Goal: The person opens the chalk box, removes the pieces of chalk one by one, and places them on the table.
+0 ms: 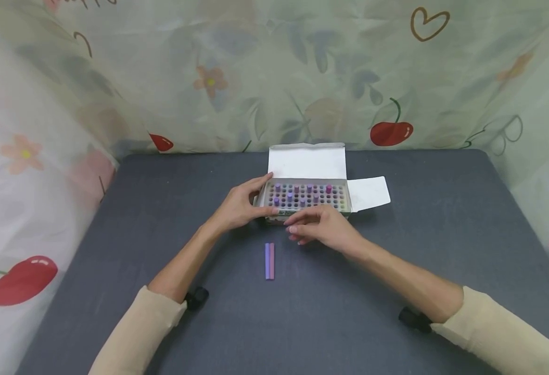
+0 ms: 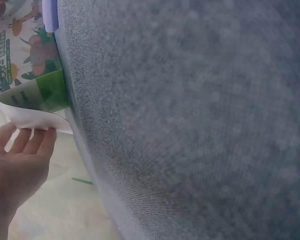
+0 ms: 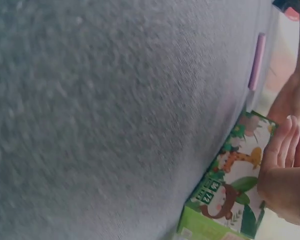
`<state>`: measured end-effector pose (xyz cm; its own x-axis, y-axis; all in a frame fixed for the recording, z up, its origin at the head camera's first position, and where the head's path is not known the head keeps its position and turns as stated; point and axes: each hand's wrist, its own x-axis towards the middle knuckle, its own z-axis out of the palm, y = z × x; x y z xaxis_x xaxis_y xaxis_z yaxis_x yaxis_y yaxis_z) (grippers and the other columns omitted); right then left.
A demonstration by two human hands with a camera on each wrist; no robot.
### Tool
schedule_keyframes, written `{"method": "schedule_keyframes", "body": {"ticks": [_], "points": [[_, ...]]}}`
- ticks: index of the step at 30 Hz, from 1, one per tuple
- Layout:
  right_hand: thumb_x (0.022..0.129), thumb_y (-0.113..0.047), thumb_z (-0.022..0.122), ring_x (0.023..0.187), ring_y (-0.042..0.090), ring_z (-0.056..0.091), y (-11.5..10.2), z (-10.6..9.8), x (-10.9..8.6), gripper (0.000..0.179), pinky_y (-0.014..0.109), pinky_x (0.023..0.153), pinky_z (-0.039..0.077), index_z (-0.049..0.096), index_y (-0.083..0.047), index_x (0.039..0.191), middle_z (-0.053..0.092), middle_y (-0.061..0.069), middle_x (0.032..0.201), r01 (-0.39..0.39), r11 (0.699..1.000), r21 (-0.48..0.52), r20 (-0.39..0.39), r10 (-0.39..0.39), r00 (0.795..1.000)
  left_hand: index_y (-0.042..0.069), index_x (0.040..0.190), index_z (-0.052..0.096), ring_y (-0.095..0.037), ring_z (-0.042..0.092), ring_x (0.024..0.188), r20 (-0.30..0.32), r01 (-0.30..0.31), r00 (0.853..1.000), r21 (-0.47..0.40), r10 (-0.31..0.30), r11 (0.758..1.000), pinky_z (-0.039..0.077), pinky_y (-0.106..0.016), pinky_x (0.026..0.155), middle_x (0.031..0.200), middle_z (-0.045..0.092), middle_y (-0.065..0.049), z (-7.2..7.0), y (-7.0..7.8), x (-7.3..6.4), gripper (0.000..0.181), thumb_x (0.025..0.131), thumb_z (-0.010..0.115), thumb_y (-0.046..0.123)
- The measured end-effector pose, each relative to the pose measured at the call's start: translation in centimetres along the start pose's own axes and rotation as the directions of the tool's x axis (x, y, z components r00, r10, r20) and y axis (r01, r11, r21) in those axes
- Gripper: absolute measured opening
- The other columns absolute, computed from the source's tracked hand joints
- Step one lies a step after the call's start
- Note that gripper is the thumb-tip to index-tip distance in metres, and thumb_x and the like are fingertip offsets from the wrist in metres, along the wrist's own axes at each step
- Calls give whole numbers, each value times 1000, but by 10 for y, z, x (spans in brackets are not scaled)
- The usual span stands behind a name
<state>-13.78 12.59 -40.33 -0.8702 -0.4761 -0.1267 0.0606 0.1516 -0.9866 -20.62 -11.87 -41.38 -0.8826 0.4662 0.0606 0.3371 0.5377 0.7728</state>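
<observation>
A shallow cardboard box (image 1: 348, 197) lies with its lid (image 1: 308, 162) raised, showing a grid of round holes. Several purple and pink chalk sticks (image 1: 329, 189) poke out of the grid. My left hand (image 1: 240, 207) grips the box's left end, thumb at the front and fingers at the back. In the left wrist view, those fingers touch a white end flap (image 2: 32, 118). Just before the box's front side is my right hand (image 1: 324, 229), fingers loosely bent with nothing visible in them. A purple chalk stick (image 1: 267, 261) and a pink chalk stick (image 1: 271, 261) lie side by side nearer me.
A white side flap (image 1: 369, 194) sticks out to the box's right. The dark grey table (image 1: 349, 323) ends at a printed curtain (image 1: 265, 94) behind the box. Cartoon animals cover the box's front (image 3: 235, 170).
</observation>
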Motion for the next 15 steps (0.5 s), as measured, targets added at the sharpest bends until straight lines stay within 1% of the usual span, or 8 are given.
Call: {"method": "schedule_keyframes", "body": {"ticks": [3,6,9,11,15], "points": [[93,-9,71,89,30,71,-6,-4,0,25,43,77,59,70,5,113,70,27,103,25,999,-22,2,-25,1000,19,154,39,-25,53,128,-3,-10,1000,-9,10,1000,44,-43,105,151,46,-9,0,0,1,88,81,84,33],[93,-9,71,90,35,71,-12,-9,1,24,44,77,59,71,5,113,72,21,100,42,998,-55,-1,-42,999,19,154,39,-25,52,129,-3,-12,1000,-8,12,1000,43,-42,105,151,45,-9,0,0,1,88,81,84,33],[93,-10,71,93,40,69,-18,-13,1,23,46,77,58,71,3,112,73,18,97,41,997,-68,-21,-42,999,20,155,38,-26,51,130,-3,-8,1000,-3,8,1000,43,-42,106,152,45,-8,0,0,1,88,81,84,34],[93,-11,71,92,41,68,-21,-16,0,22,47,78,58,72,2,112,73,16,97,36,996,-82,-42,-40,998,21,155,38,-26,51,131,0,0,1000,-1,0,1000,43,-42,106,152,44,-8,0,1,1,88,81,84,35],[93,-13,72,87,35,69,-24,-23,0,22,44,77,58,73,-1,111,70,15,101,23,994,-106,-82,-32,996,22,155,37,-26,50,132,4,10,1000,3,-10,1000,43,-43,106,153,43,-8,0,2,1,89,81,84,36]]}}
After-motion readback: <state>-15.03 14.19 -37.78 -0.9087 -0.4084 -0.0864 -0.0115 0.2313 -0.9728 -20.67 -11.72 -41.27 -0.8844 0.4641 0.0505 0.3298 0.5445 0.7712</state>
